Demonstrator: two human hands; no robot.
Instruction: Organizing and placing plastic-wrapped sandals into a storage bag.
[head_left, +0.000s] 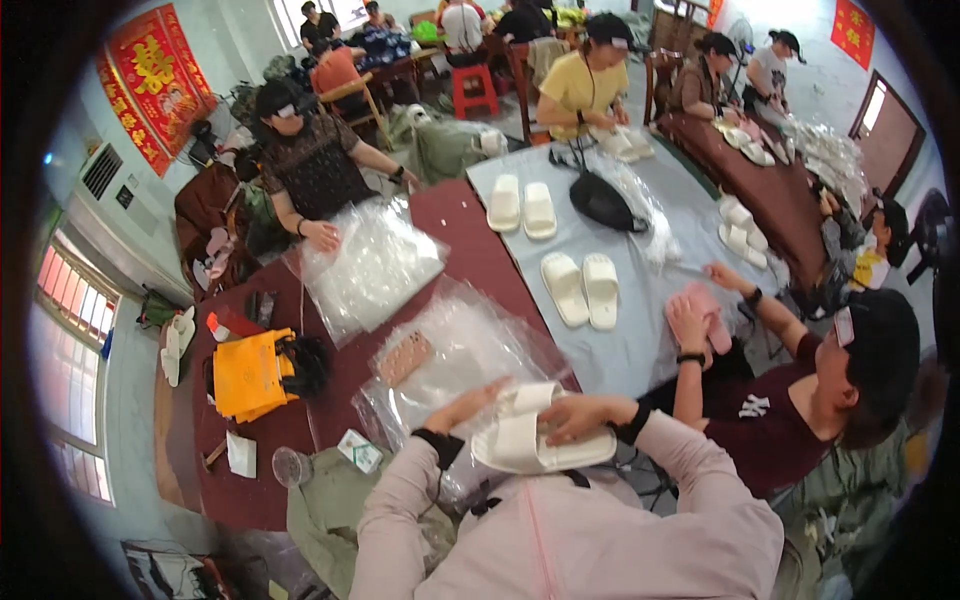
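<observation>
- your right hand [572, 415] lies flat on top of a pair of white slippers [530, 440], fingers spread and pressing down, not closed around them.
- your left hand [465, 405] is open too, fingers stretched forward, resting on the clear plastic bags [460, 350] just left of the slippers and touching their left end.
- the white slippers sit stacked at the near edge of the dark red worktop [330, 370], right in front of your chest, partly over the plastic bags.
- a pinkish-brown slipper [404, 357] lies inside one of the clear bags, a little farther in from your left hand.
- toward the left edge of the worktop you have a yellow bag [250, 373]; near the near-left corner lie a small carton [360, 450] and a clear cup [291, 466].
- farther along the worktop a person in a dark patterned top rests a hand on another pile of clear bags [372, 268].
- to your right a grey worktop [620, 340] carries two pairs of white slippers, one near its middle [581, 288], one toward its far edge [521, 208], with a black bag [603, 202] beside them.
- the person in a maroon shirt at your right holds a pink slipper [700, 315] on that grey worktop.
</observation>
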